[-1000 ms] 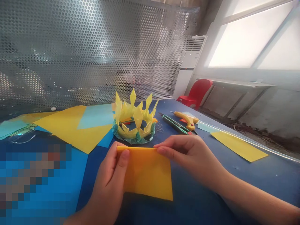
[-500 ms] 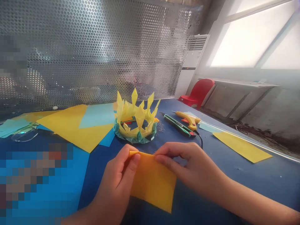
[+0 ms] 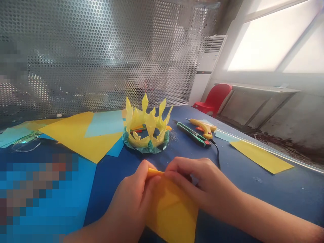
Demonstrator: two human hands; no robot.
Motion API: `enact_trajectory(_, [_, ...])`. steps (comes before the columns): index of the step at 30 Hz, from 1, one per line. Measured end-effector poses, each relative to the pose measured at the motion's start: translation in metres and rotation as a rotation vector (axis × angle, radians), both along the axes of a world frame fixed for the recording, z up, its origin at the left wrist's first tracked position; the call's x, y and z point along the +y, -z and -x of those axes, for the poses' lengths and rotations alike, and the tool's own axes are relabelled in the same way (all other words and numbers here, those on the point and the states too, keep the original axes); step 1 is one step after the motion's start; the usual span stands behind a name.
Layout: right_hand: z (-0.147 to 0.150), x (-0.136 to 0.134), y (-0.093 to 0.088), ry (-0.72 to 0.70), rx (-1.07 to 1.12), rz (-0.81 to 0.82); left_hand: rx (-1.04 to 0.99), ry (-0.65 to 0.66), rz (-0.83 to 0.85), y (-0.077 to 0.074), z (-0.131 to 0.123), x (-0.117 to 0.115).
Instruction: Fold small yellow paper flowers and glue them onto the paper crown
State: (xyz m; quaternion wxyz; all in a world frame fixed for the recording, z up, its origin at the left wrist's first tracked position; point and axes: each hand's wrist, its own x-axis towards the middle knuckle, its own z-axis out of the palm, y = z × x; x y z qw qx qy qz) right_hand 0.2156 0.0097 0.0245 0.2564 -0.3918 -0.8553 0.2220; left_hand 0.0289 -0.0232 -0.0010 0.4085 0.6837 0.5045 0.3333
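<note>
Both hands pinch the upper edge of an orange-yellow sheet of paper (image 3: 174,212), which tilts down toward me. My left hand (image 3: 134,199) grips its left upper part, where the edge is folded over in a narrow strip. My right hand (image 3: 199,182) closes thumb and fingers on the same edge, a little to the right. Just beyond my hands a yellow paper crown (image 3: 151,126) with pointed tips and a crinkled teal base stands on the blue table (image 3: 253,209).
Right of the crown lie a green utility knife (image 3: 193,134) and a yellow glue gun (image 3: 204,128) with a black cord. A yellow paper strip (image 3: 262,157) lies farther right. At left are a large yellow sheet (image 3: 73,138), a light-blue sheet (image 3: 106,123) and eyeglasses (image 3: 26,144).
Both hands have come slightly lower and nearer with the sheet. My left hand has shifted right, closer to the right hand, and the sheet's lower corner has swung down and right.
</note>
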Motion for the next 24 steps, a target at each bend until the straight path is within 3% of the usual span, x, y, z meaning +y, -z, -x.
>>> enact_trajectory(10, [0.0049,-0.0036,-0.0049,-0.072,0.085,0.02,-0.219,-0.055,0.026,-0.0067,-0.0029,-0.0052])
enact_trajectory(19, [0.0032,0.0036,-0.0009,0.049,0.114,0.092,-0.235,-0.136,-0.004,0.0005,0.0031,0.0019])
enact_trajectory(24, [0.0027,0.0046,-0.0016,0.014,0.12,0.09,-0.216,-0.158,-0.023,-0.0016,0.003,0.0008])
